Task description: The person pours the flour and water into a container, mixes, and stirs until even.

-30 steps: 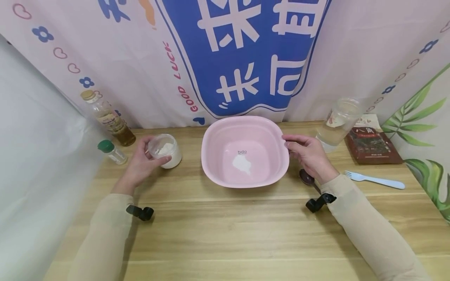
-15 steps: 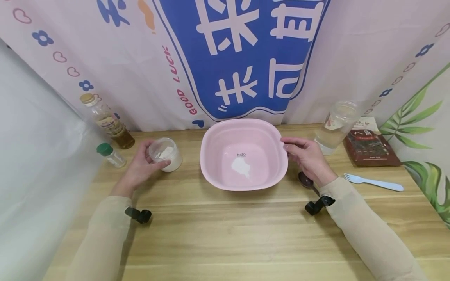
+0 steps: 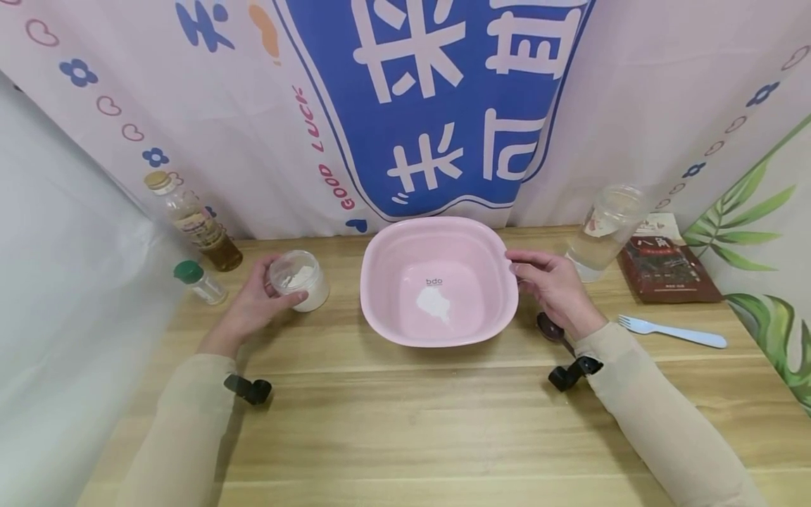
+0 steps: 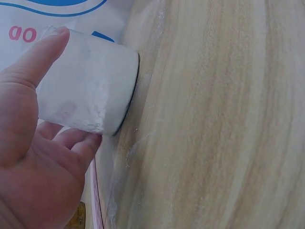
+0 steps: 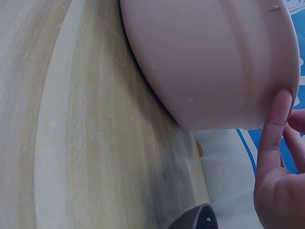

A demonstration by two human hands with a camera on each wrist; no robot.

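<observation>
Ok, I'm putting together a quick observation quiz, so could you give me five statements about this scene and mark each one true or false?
1. The left hand holds a clear jar of white powder. True.
2. The right hand is gripping the light blue fork. False: it holds the edge of the pink basin.
3. A patch of white powder lies on the bottom of the pink basin. True.
4. The light blue fork lies inside the pink basin. False: the light blue fork lies on the wooden table.
5. The green-capped shaker is next to the bottle of amber liquid. True.
</observation>
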